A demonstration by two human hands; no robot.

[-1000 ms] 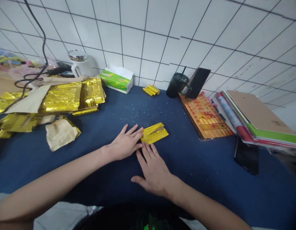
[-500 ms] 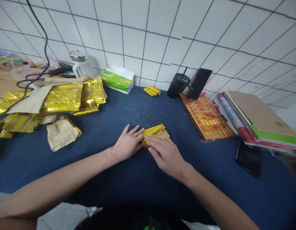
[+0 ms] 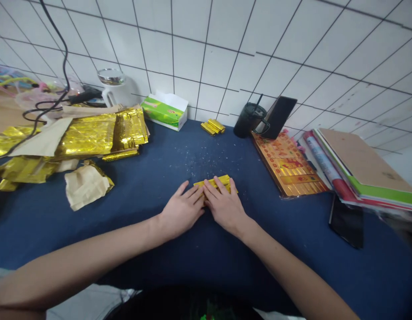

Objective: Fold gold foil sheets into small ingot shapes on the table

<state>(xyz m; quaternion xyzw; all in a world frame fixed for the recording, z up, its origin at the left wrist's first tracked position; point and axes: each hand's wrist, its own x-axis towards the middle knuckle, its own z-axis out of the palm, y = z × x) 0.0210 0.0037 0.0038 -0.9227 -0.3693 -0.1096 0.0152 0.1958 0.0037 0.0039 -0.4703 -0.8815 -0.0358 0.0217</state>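
A folded strip of gold foil paper (image 3: 215,183) lies on the dark blue cloth-covered table (image 3: 132,249), partly covered by my hands. My left hand (image 3: 182,211) rests with its fingertips on the strip's left part. My right hand (image 3: 224,207) lies across the strip's right part, its fingers spread over the top. The two hands nearly touch, and they hide most of the strip. Beyond them stand a few small folded gold pieces (image 3: 212,126).
Stacked gold foil sheets (image 3: 89,135) and a crumpled paper (image 3: 87,185) lie at left. A tissue box (image 3: 164,111), white kettle (image 3: 116,88), black tumbler (image 3: 250,120), propped phone (image 3: 281,116), gold-printed packet (image 3: 287,164), book stack (image 3: 362,166) and dark phone (image 3: 346,221) surround the table's far and right sides.
The foil strip now lies narrower and flatter, more covered by my hands. My right hand has moved left onto it, and my hands have come closer together.
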